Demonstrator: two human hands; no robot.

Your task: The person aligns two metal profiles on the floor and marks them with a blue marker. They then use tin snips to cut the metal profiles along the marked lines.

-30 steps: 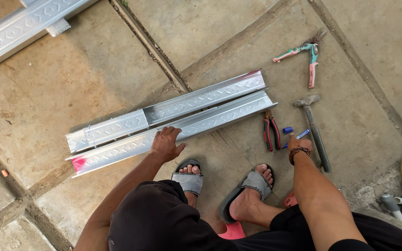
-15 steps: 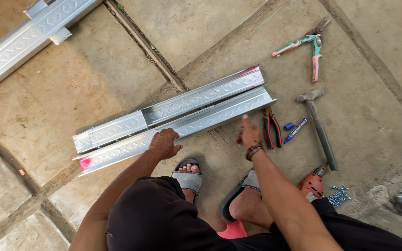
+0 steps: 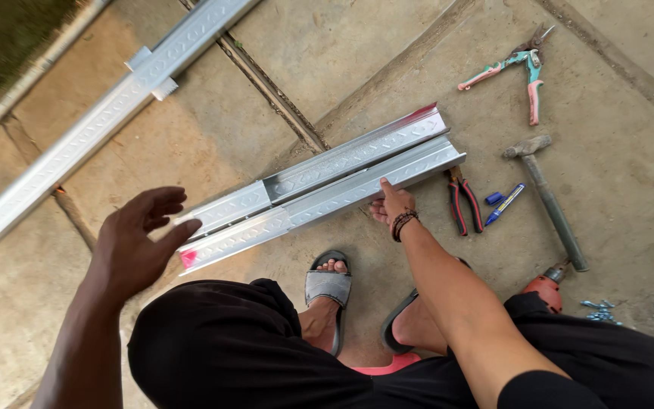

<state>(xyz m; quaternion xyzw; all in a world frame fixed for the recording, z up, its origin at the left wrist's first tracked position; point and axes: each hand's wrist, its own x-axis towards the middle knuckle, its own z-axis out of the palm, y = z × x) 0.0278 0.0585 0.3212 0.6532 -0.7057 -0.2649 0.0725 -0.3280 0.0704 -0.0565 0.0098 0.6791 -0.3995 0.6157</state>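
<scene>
Two silver metal channels with red-painted ends lie side by side on the concrete floor in front of my sandalled feet. My right hand, a bead bracelet on its wrist, rests on the lower edge of the near channel, fingers on the metal. My left hand hovers raised above the channels' left end, fingers spread, holding nothing.
Red-handled pliers and a blue marker lie just right of my right hand. A hammer, tin snips, a red drill and loose screws lie further right. A long metal channel crosses the upper left.
My left hand has lifted off the near channel and now hovers open to the left. My right hand has moved left from the tools and onto the channel's edge.
</scene>
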